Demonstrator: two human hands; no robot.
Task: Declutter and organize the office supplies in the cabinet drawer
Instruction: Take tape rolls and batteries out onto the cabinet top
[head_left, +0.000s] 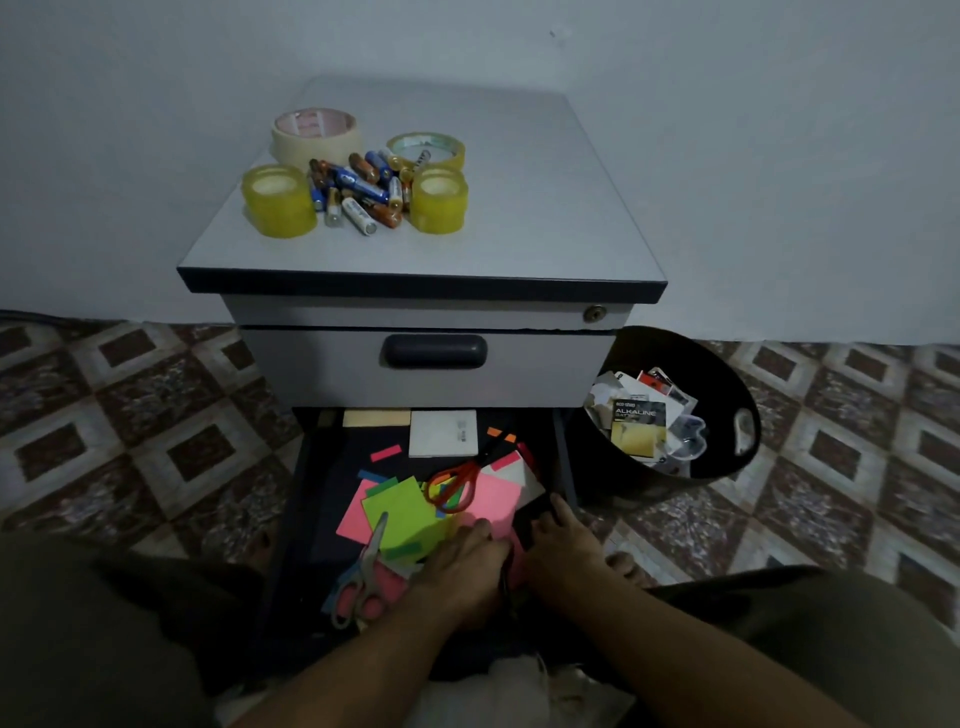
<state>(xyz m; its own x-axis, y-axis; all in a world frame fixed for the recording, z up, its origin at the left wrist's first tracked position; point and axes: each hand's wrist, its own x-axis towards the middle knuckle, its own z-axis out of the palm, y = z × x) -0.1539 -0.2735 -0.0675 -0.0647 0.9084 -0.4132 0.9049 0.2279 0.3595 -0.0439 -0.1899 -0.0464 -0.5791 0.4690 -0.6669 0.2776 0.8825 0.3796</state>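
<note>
Where the fingers (480, 530) of the left hand (462, 566) bend downward, their tips rest on a pink sheet (493, 501) of thin, matte paper. In the dim light I cannot tell whether they hold anything. A narrow dark shape sits between the two hands, too dark to identify.

The right hand (563, 545) lies just beside the left, its thumb stretched along the edge of a dark flat piece (535, 512) and its fingers bent on the piece's face. Whether it is gripping the piece is also unclear.

Both hands are inside the drawer (332, 467), a dark, shallow tray pulled out at the bottom of the cabinet (519, 218). Square neon paper is scattered around them. A green sheet (400, 514) overlaps the pink ones, with small coloured strips nearby. Red-handled scissors (452, 483) lie on the pink paper, and pastel-handled scissors (363, 577) lie at the left. Toward the back of the drawer are a white square pad (443, 433) and a tan pad (376, 417).

On the cabinet's smooth grey top, a heap of cylindrical batteries (358, 189) sits between glossy yellow tape rolls (279, 200), a cream tape roll (316, 136) and a clear one (426, 148).

A round black bin (727, 395) of torn packaging stands to the right on the patterned tile floor (130, 415).
</note>
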